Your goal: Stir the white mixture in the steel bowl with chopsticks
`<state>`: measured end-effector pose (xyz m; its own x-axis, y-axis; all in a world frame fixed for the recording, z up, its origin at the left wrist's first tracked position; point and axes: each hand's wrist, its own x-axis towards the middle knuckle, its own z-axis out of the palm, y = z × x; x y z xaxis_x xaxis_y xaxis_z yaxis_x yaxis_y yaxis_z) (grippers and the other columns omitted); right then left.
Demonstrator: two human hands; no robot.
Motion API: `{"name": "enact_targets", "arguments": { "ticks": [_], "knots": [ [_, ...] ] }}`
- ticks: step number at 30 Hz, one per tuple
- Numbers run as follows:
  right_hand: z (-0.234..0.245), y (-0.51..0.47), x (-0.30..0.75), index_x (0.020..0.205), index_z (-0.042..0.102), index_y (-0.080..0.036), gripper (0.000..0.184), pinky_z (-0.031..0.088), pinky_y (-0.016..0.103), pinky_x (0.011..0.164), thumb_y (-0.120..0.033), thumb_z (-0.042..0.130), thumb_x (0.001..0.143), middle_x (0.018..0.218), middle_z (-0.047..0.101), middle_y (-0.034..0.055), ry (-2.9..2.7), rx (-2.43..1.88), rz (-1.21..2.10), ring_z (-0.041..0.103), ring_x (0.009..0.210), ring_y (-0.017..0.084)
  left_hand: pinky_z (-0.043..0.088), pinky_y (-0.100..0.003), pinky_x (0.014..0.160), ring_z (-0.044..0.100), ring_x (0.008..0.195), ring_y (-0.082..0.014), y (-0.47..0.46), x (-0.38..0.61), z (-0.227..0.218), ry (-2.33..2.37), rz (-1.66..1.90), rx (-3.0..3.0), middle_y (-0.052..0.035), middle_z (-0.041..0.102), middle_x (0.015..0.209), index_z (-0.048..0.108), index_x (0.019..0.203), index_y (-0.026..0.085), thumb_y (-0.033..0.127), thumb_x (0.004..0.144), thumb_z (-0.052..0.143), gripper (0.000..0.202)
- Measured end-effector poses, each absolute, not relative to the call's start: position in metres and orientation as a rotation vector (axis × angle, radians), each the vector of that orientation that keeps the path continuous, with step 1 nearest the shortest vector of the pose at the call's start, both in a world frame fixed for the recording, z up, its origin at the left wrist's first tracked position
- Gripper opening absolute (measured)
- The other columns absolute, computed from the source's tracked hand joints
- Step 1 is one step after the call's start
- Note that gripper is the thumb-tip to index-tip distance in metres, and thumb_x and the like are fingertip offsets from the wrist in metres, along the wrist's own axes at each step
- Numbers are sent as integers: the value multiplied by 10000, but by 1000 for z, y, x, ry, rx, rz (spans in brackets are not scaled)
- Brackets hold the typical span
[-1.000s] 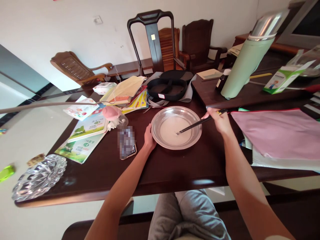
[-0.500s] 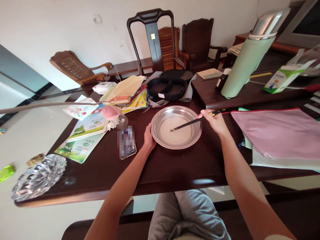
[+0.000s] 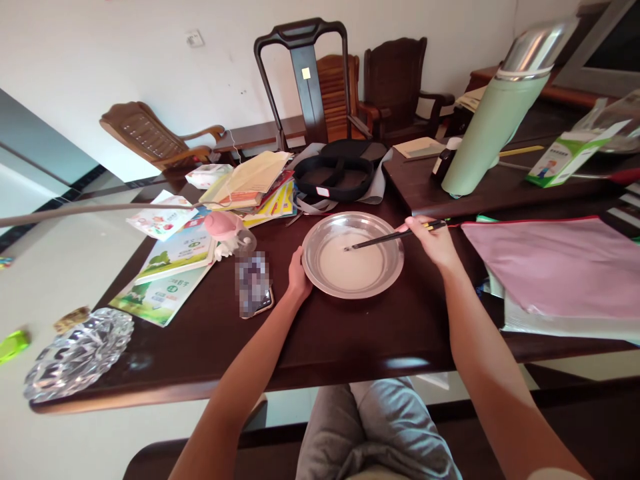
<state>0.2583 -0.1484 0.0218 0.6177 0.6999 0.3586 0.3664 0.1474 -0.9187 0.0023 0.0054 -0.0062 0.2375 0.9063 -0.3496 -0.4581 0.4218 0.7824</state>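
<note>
A round metal bowl [image 3: 393, 277] stands on the dark wooden table, with a milky white liquid [image 3: 350, 270] in it. My left hand [image 3: 299, 275] is closed on the bowl's left rim, its fingers partly hidden by the side. In my right hand [image 3: 434, 241], above the bowl's right edge, I grip black chopsticks [image 3: 375, 240] held close together. They slant down to the left, and their tips meet the liquid left of the bowl's middle.
Left of the bowl lie a phone [image 3: 256, 287], a pink-topped figurine [image 3: 225, 230], booklets [image 3: 173, 260] and a glass dish [image 3: 80, 353]. A black case [image 3: 335, 177] sits behind it. On the right are a pink pouch [image 3: 555, 267] and a tall green thermos [image 3: 495, 133].
The chopstick tips have moved slightly away from me and to the right within the liquid, and the chopsticks lie flatter. My left hand and the bowl have stayed in place.
</note>
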Motion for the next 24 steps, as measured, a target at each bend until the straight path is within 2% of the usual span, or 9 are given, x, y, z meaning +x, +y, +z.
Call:
{"name": "enact_targets", "arguments": {
  "ticks": [5,11,14,17,21,24],
  "knots": [
    [20,-150,263,585,717,-280,575,598,457,893,-805,715,819,636,755,33,-853,-1430,267,740,704,263,512,-273,700,604,668,-160,5,1,-5,902,1001,607,25,645,646,609,648,207,400,786,850,338],
    [25,-148,254,671,764,-279,565,596,428,894,-826,709,799,777,817,43,-1015,-1476,333,774,836,279,527,-291,726,632,697,-180,5,2,-6,906,992,599,17,663,663,627,669,209,429,784,855,337],
    [21,-150,263,647,739,-275,553,599,443,910,-795,703,829,708,786,39,-877,-1468,212,761,781,270,528,-300,741,634,703,-183,6,2,-8,900,995,607,19,660,670,624,673,209,436,775,862,344],
    [19,-151,265,597,710,-274,570,605,453,891,-788,699,842,638,752,37,-836,-1436,227,746,713,265,521,-292,755,621,703,-170,7,1,-10,905,996,611,27,652,673,625,684,207,439,776,862,344],
    [23,-148,254,651,758,-272,562,603,428,889,-807,716,814,750,808,50,-1015,-1445,366,775,801,274,511,-288,755,615,704,-167,8,1,-10,913,986,600,27,650,673,626,686,207,437,792,843,333],
    [23,-148,255,693,774,-271,551,597,432,915,-807,720,810,781,817,46,-1009,-1462,314,780,836,277,506,-282,739,610,695,-165,7,1,-8,906,985,602,19,655,671,632,676,202,420,804,828,320]
  ]
}}
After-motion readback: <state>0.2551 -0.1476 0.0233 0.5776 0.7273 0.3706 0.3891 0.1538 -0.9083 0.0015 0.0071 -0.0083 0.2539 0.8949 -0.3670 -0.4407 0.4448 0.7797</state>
